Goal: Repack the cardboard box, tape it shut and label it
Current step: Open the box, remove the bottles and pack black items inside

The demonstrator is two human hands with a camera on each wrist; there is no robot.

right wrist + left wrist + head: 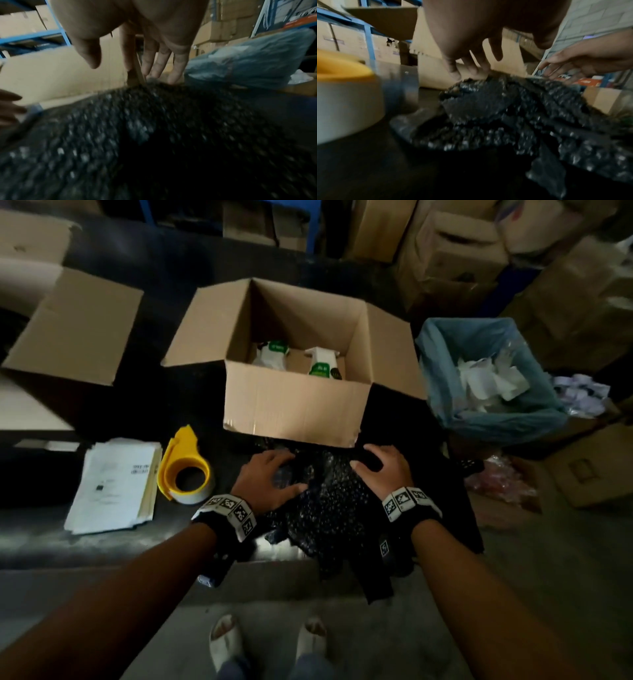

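Note:
An open cardboard box [294, 392] stands on the dark table with its flaps up. Two white bottles with green labels [322, 364] lie inside. In front of the box lies a crumpled sheet of black bubble wrap [325, 505] [505, 115] [154, 135], which hangs over the table's near edge. My left hand [274, 477] [471, 70] rests on the wrap's left part with spread fingers. Over the wrap's far right part, close to the box corner, my right hand [376, 462] [154, 70] reaches with straight fingers. Neither hand grips anything.
A yellow tape dispenser [185, 474] [346, 94] and a stack of printed sheets [113, 484] lie left of my left hand. Another open box [75, 326] sits at the far left. A bin lined with a blue bag [486, 378] [248, 60] stands right of the table.

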